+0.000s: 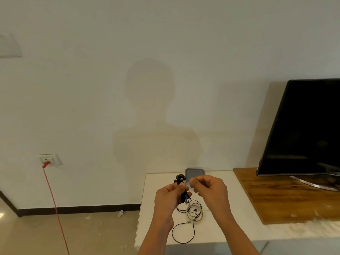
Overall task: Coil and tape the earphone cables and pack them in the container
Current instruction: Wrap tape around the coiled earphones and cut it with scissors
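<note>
Earphone cable bundle (183, 196) gripped in left hand (169, 196); right hand (211, 190) curled, contents unclear.

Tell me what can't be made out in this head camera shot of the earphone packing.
Head view:
- Container: hands hide its front; contents unseen.
- Right hand: whether its pinched fingers hold tape is too small to tell.
- Coiled cable in left hand: fingers hide any tape.
- Television: cut off by right edge.

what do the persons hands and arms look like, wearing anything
Bare left hand and right hand: no gloves, and no rings, watch or bracelet that I can make out. The forearms are uncovered down to the bottom edge of the view, with no sleeve showing.
</note>
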A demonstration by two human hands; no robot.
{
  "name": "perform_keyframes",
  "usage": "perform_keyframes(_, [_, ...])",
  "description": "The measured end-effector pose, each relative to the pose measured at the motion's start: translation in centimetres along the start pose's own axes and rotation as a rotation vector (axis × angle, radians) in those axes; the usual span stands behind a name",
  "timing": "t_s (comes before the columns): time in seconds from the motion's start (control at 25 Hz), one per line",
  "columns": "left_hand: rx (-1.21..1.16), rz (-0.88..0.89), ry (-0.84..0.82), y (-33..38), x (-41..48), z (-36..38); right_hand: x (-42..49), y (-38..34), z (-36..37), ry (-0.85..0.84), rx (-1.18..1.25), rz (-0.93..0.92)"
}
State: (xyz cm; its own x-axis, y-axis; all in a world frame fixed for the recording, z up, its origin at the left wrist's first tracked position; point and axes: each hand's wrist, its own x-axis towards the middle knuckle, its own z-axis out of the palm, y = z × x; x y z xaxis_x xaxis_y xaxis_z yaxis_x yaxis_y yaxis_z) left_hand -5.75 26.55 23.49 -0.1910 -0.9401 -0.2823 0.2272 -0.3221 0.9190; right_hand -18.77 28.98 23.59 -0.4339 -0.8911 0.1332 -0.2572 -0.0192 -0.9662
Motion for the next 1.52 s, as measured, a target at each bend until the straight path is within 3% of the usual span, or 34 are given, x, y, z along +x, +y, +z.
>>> perform_keyframes(0.44, [-0.205,-0.112,0.030,-0.4,-2.4,-0.3,-1.5,-1.1,1.2,-0.113,-0.002,0.148])
perform_keyframes(0.8, [-0.319,-0.271,0.045,-1.2,-2.4,-1.1,-0.4,0.6,1.9,-0.251,-0.348,0.102])
perform_keyframes(0.88, [-0.347,-0.295,0.067,-1.4,-2.1,-1.2,-0.5,1.0,1.6,-0.222,-0.318,0.104])
perform_keyframes(1.04, [-0.302,-0.265,0.098,-1.7,-1.8,-1.6,-2.9,0.7,1.2,0.097,-0.173,-0.103])
perform_keyframes(1.16, [-0.295,-0.242,0.105,-1.6,-1.7,-1.3,-4.1,0.3,2.4,-0.019,-0.187,-0.162])
perform_keyframes(1.28, [-0.317,-0.239,0.111,-1.9,-1.7,-1.0,-3.6,0.7,3.0,-0.031,-0.203,-0.141])
perform_keyframes(1.52, [-0.217,-0.188,0.001,-1.9,-1.7,-1.6,-2.4,1.5,2.3,-0.181,0.021,0.074])
